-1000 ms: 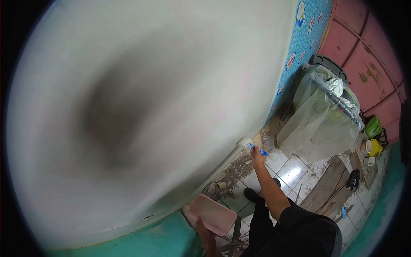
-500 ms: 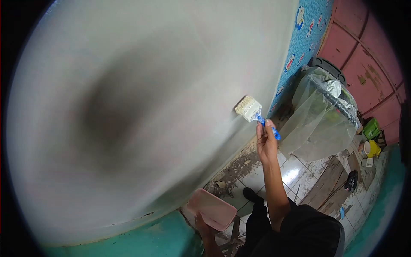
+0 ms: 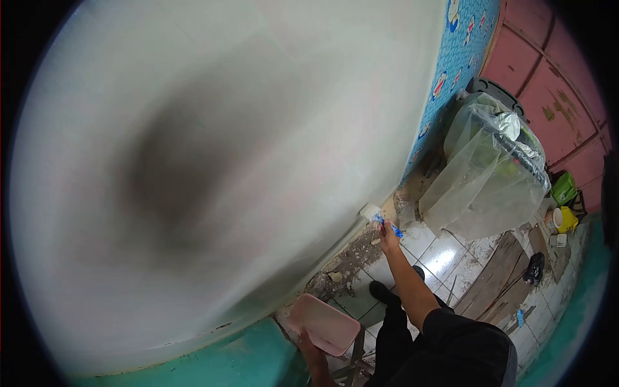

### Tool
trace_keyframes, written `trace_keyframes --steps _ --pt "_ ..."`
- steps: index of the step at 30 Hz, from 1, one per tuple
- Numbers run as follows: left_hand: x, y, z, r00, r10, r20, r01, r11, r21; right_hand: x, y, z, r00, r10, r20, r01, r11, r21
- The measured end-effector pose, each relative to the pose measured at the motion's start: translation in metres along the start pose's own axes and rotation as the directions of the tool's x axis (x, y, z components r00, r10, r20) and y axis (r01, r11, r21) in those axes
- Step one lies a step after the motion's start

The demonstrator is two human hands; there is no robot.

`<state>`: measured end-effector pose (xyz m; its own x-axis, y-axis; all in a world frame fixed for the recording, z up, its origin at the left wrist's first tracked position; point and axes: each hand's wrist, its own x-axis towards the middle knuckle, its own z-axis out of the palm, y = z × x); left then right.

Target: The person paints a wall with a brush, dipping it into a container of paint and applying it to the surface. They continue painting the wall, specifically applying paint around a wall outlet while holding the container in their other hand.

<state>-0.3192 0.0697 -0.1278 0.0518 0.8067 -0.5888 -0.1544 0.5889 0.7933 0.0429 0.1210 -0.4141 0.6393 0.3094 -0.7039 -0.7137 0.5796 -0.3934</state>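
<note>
My right hand (image 3: 389, 238) is closed round the blue handle of a paintbrush (image 3: 371, 212). Its pale, wide bristles touch the white wall (image 3: 290, 161) low down, close to the wall's bottom edge. At the lower middle, my left hand (image 3: 311, 348) grips the side of a pink plastic tub (image 3: 325, 324), held tilted beside the wall. Some of the left fingers are hidden behind the tub.
A big bin covered in clear plastic (image 3: 483, 174) stands at the right by blue patterned wallpaper (image 3: 458, 58). Wooden boards (image 3: 493, 277) and a black bag (image 3: 534, 269) lie on the tiled floor. Rubble (image 3: 338, 274) lines the wall's foot.
My right hand has moved the paintbrush down the wall, to near its bottom edge. The pink tub in my left hand has stayed almost in place.
</note>
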Motion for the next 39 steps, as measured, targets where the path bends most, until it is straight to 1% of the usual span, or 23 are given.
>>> trace_keyframes --steps 1,2,4,5,7,10,13,15,17,18,21,24,25,28,29,30,32,33,36,39 --pt "-0.004 0.003 0.006 1.000 0.015 -0.001 -0.015 1.000 0.004 0.002 0.000 -0.001 0.998 -0.032 -0.047 0.028 0.996 -0.090" --pt "-0.008 0.007 0.012 0.999 0.033 -0.002 -0.033 0.999 0.008 0.004 0.000 0.000 0.997 -0.052 -0.053 0.045 0.992 -0.118" --pt "-0.010 0.014 0.023 0.998 0.062 -0.003 -0.062 0.998 0.007 -0.010 -0.007 0.024 0.994 -0.089 -0.060 0.077 0.982 -0.171" --pt "-0.010 0.015 0.025 0.998 0.070 -0.004 -0.070 0.998 0.003 -0.021 -0.010 0.039 0.990 -0.139 -0.006 0.135 0.968 -0.210" --pt "-0.012 0.021 0.027 0.998 0.064 0.008 -0.064 0.998 0.004 -0.070 -0.027 0.087 0.966 -0.234 0.106 0.255 0.927 -0.276" --pt "-0.015 0.031 0.029 0.998 0.048 0.046 -0.049 0.999 0.013 -0.132 -0.051 0.139 0.931 -0.320 0.178 0.356 0.903 -0.239" --pt "-0.013 0.036 0.030 0.994 0.082 0.076 -0.084 0.996 0.014 -0.211 -0.088 0.187 0.920 -0.310 0.238 0.359 0.912 -0.200" --pt "-0.018 0.044 0.033 0.987 0.109 0.116 -0.110 0.994 0.006 -0.263 -0.118 0.214 0.913 -0.284 0.292 0.345 0.921 -0.183" --pt "-0.019 0.047 0.037 0.980 0.140 0.141 -0.139 0.990 -0.014 -0.297 -0.140 0.225 0.895 -0.260 0.364 0.333 0.930 -0.154" --pt "-0.020 0.050 0.040 0.977 0.154 0.150 -0.152 0.988 -0.025 -0.310 -0.150 0.228 0.873 -0.254 0.416 0.351 0.920 -0.175" --pt "-0.028 0.065 0.052 0.975 0.134 0.177 -0.151 0.985 0.088 -0.348 -0.182 0.231 0.811 -0.216 0.544 0.397 0.886 -0.239" --pt "-0.036 0.076 0.070 0.978 0.067 0.197 -0.090 0.989 0.115 -0.373 -0.209 0.220 0.750 -0.168 0.640 0.475 0.810 -0.344" --pt "-0.033 0.075 0.075 0.966 0.096 0.242 -0.130 0.983 0.130 -0.384 -0.218 0.218 0.743 -0.118 0.659 0.477 0.784 -0.397" --pt "-0.049 0.090 0.096 0.927 0.177 0.329 -0.260 0.939 0.227 -0.400 -0.238 0.207 0.632 0.024 0.775 0.549 0.692 -0.469" --pt "-0.053 0.092 0.103 0.930 0.152 0.336 -0.238 0.943 0.234 -0.405 -0.244 0.207 0.616 0.086 0.783 0.553 0.660 -0.508" --pt "-0.055 0.093 0.109 0.930 0.126 0.346 -0.218 0.946 0.239 -0.408 -0.249 0.208 0.587 0.106 0.802 0.603 0.603 -0.522" --pt "-0.068 0.096 0.125 0.904 0.156 0.399 -0.234 0.960 0.155 -0.415 -0.256 0.210 0.534 0.144 0.833 0.697 0.483 -0.530" --pt "-0.072 0.095 0.135 0.885 0.177 0.430 -0.245 0.964 0.106 -0.418 -0.261 0.213 0.507 0.144 0.850 0.748 0.415 -0.517" --pt "-0.078 0.082 0.149 0.889 0.145 0.435 -0.216 0.969 0.119 -0.426 -0.268 0.222 0.391 0.179 0.903 0.845 0.319 -0.429" --pt "-0.086 0.074 0.167 0.890 0.125 0.439 -0.189 0.977 0.103 -0.421 -0.273 0.223 0.309 0.209 0.928 0.917 0.192 -0.349"
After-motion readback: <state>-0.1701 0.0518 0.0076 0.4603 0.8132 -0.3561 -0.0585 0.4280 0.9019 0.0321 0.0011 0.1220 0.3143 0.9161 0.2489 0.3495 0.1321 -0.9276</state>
